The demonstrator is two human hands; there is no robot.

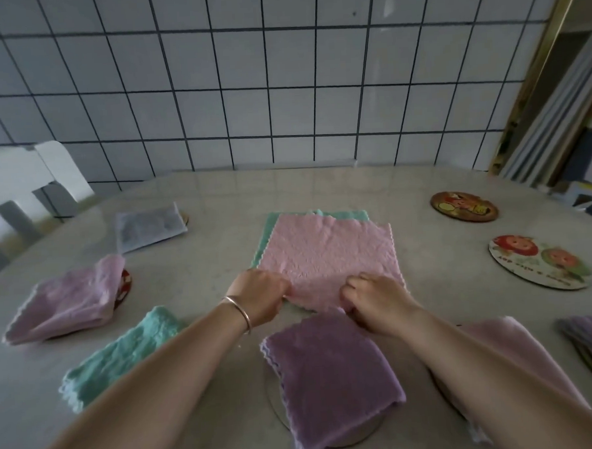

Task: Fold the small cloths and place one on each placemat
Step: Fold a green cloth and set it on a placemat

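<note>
Purple cloth (333, 380) nearest | both hands' fingers (351, 291) pinching pink cloth (327, 253) | green cloth (269, 232) beneath

Pink cloth (327, 253) spread over a mint-green cloth (271, 230). Folded cloths: purple (333, 377), lilac-pink (68, 299), mint (123, 353), grey (149, 228). 2 bare round placemats (538, 266) with red-and-green cartoon prints. Table (426, 251) pale beige marble; wall (280, 87) white tiles, dark grout.

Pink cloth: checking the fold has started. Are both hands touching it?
Touching. The head view shows the left hand and right hand pinching the pink cloth's near edge.
</note>
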